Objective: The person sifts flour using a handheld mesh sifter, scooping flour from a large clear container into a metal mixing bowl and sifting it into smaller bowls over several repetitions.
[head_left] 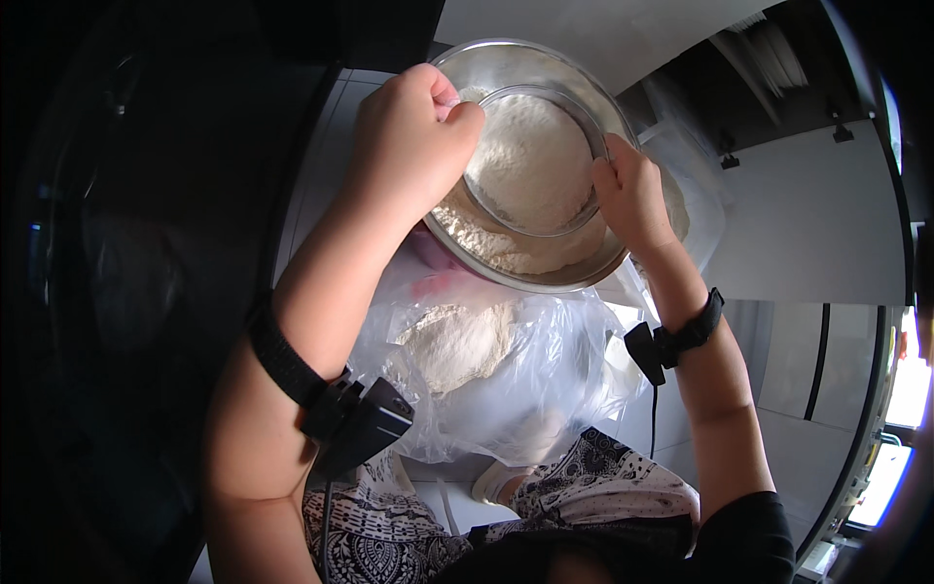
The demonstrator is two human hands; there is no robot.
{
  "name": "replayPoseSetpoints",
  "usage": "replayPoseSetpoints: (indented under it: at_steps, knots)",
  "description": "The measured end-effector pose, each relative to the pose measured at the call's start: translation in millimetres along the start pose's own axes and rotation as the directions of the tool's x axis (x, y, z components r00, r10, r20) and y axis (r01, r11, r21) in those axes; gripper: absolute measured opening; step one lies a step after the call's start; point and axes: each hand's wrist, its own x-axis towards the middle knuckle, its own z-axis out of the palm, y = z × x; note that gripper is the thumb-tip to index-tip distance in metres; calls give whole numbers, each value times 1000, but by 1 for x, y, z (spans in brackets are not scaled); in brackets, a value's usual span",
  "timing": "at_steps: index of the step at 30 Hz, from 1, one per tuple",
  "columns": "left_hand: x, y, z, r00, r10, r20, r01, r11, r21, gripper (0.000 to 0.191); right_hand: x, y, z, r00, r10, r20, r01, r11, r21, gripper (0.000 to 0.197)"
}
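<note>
A round metal-rimmed sieve (543, 233), heaped with white flour (529, 160), is held over a wide stainless steel bowl (543, 285). My left hand (416, 131) is at the sieve's upper left edge, thumb and fingers pinched on the rim; the fingertips are partly hidden. On the right side, my right hand (633, 191) grips the rim between thumb and curled fingers. Loose flour (478, 237) lies inside the bowl below the sieve. Nearer to me, a clear plastic bag (558, 347) has a mound of flour (460, 343) in it.
A dark glossy panel (146, 255) rises along the left. White cabinet fronts (817, 219) stand on the right, with an open dark compartment (759, 66) above. My patterned trousers (584, 482) and a shoe (496, 482) are close beneath the bag. Strapped devices (365, 423) sit on both forearms, with cables hanging.
</note>
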Motion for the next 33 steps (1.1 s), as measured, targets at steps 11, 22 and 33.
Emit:
replayPoseSetpoints:
  at_steps: [11, 22, 33]
  knots:
    - [-2, 5, -1, 1000, -18, 17, 18, 999, -29, 17, 1, -4, -7, 998, 66, 6, -66, 998, 9, 7]
    - [-1, 7, -4, 1000, -15, 24, 16, 999, -34, 16, 7, 0, -8, 998, -46, -45, 43, 997, -63, 8]
    - [-2, 4, 0, 1000, -13, 23, 14, 999, -38, 16, 10, 0, -15, 997, 75, -14, -75, 997, 3, 9]
